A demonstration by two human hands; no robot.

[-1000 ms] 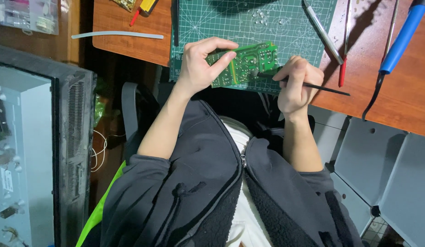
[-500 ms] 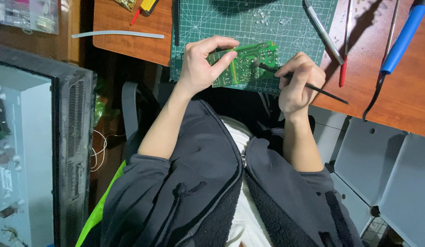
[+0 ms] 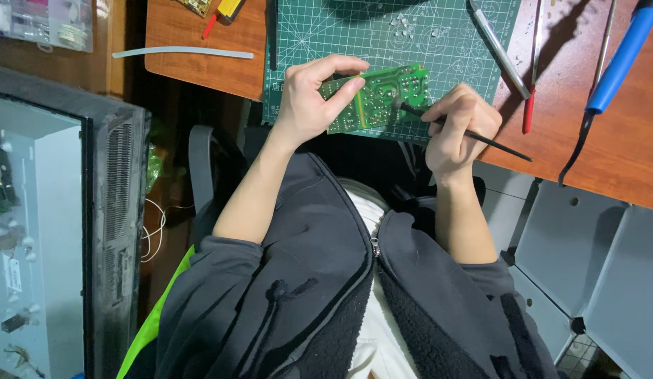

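Note:
My left hand (image 3: 309,98) grips a green circuit board (image 3: 379,98) by its left edge, solder side up, over the near edge of a green cutting mat (image 3: 411,35). A thin black brush (image 3: 474,133) is held like a pen in my right hand (image 3: 456,123), and its tip touches the middle of the board. Both forearms are bare below pushed-up dark grey jacket sleeves.
On the wooden desk (image 3: 607,140) lie a blue-handled soldering iron (image 3: 618,60), a red-handled tool (image 3: 530,105), a silver pen-like tool (image 3: 498,49) and a white strip (image 3: 182,52). An opened black device case (image 3: 53,224) stands at the left. Grey drawers (image 3: 586,267) sit at the lower right.
The brush tip has moved left along the board towards its middle. My left hand has shifted its grip slightly; the board stays in about the same place.

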